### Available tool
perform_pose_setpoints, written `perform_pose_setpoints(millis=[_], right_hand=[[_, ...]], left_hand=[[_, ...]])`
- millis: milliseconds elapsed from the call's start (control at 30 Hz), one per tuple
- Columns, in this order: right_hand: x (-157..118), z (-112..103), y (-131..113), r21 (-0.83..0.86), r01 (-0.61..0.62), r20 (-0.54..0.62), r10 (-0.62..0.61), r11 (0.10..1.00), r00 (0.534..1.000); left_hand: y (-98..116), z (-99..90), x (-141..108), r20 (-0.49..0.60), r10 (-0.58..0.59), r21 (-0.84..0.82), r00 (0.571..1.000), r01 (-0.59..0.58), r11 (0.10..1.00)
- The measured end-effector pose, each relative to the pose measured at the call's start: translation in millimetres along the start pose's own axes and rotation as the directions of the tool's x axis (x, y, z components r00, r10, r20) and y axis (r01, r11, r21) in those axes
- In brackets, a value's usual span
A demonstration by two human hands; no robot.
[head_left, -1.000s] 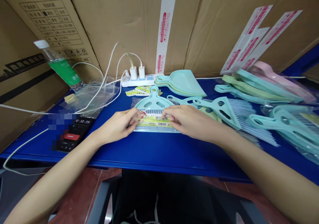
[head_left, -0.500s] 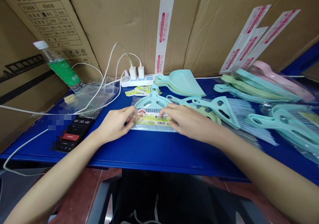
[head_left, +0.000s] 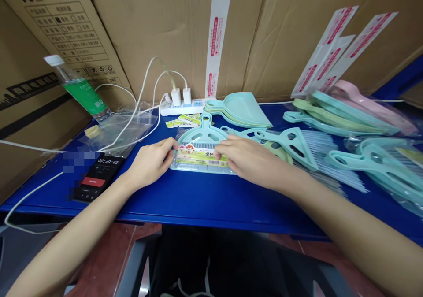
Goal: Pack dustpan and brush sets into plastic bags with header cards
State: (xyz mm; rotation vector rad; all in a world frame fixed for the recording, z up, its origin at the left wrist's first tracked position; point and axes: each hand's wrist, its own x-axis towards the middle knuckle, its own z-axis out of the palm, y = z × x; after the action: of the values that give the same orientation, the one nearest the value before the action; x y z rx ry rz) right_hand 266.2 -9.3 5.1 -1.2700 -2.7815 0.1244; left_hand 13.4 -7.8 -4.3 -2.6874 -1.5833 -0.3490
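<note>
A teal brush and dustpan set (head_left: 202,135) lies in a clear plastic bag near the middle of the blue table, its handle pointing away from me. Across the bristles is a yellow-green printed card (head_left: 198,156). My left hand (head_left: 155,161) has its curled fingers pinched on the bag's left edge. On the right side, my right hand (head_left: 243,158) rests over the bag and the card's right end with fingers bent; its fingertips are partly hidden, and whether they grip the bag is unclear.
Loose brushes (head_left: 291,145) lie to the right, with stacked dustpans (head_left: 243,107) behind. Bagged sets (head_left: 380,165) fill the far right. At left are a phone (head_left: 101,176), clear bags (head_left: 125,127) and a bottle (head_left: 82,92). A power strip (head_left: 181,108) stands at the back.
My left hand has shifted slightly left, and more of the card's left end shows. The right hand's fingers have moved a little, covering more of the card's lettering.
</note>
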Motion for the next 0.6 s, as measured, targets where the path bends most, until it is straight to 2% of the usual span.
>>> perform_pose_setpoints(millis=[100, 167, 267, 333, 467, 600], right_hand=[[-1.8, -1.7, 0.5, -0.075, 0.011, -0.023, -0.013, 0.997, 1.0], [-2.4, -2.4, -1.3, -0.121, 0.019, -0.022, -0.022, 0.992, 1.0], [-2.0, -3.0, -6.5, -0.17, 0.032, 0.017, -0.03, 0.985, 0.999], [-1.8, -3.3, -9.8, -0.173, 0.042, 0.047, -0.035, 0.984, 0.998], [-3.0, -3.5, -11.9, -0.155, 0.096, 0.042, -0.09, 0.983, 0.995], [-4.4, -3.1, -8.7, -0.134, 0.114, 0.045, -0.109, 0.984, 0.993]], left_hand=[[-2.2, 1.9, 0.1, -0.017, 0.006, 0.007, 1.0, -0.006, 1.0], [-3.1, 4.4, 0.8, -0.068, 0.058, 0.029, 0.996, -0.057, 0.998], [-3.0, 7.8, 2.0, -0.162, 0.23, 0.099, 0.96, -0.216, 0.971], [-2.1, 8.6, 2.4, -0.177, 0.347, 0.159, 0.921, -0.321, 0.934], [0.1, 7.3, 1.9, -0.052, 0.486, 0.186, 0.872, -0.47, 0.863], [1.5, 7.4, 1.4, 0.079, 0.485, 0.176, 0.871, -0.491, 0.853]])
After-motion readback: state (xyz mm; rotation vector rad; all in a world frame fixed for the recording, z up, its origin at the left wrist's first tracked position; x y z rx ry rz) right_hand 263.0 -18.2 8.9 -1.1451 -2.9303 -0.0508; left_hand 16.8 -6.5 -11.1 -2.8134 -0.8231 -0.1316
